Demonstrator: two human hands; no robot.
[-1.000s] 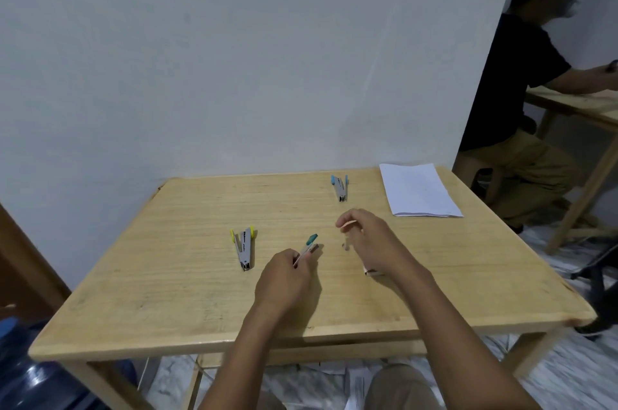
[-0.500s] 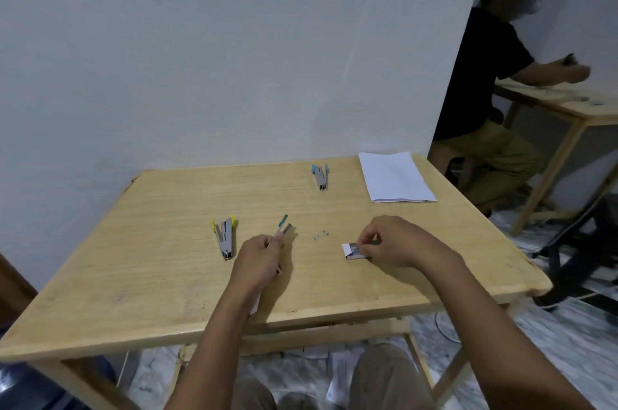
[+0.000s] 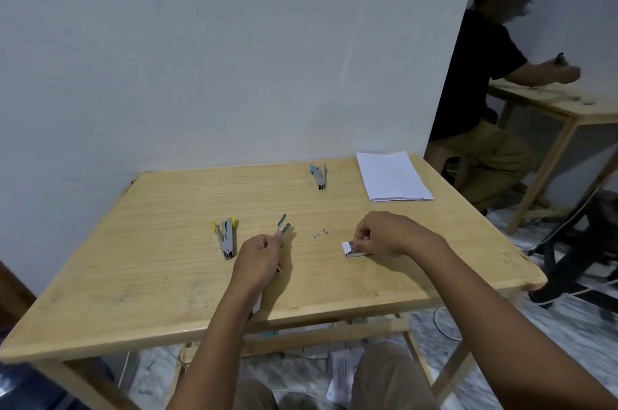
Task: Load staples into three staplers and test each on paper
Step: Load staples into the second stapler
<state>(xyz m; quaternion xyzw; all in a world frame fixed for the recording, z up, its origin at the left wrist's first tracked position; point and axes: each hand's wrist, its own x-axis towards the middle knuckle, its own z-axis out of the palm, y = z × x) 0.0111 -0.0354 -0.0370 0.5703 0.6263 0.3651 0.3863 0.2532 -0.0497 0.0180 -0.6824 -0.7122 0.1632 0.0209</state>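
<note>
Left hand (image 3: 259, 257) grips the green-handled stapler (image 3: 283, 228) mid-table; right hand (image 3: 384, 235) pinches at the staple box (image 3: 351, 249); loading looks barely begun; paper (image 3: 391, 175) lies untouched at the far corner.

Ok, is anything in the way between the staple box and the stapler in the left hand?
Only two small loose bits, likely staples, lie on the table between the staple box at the right hand and the green stapler in the left hand. Nothing else visible.
</note>
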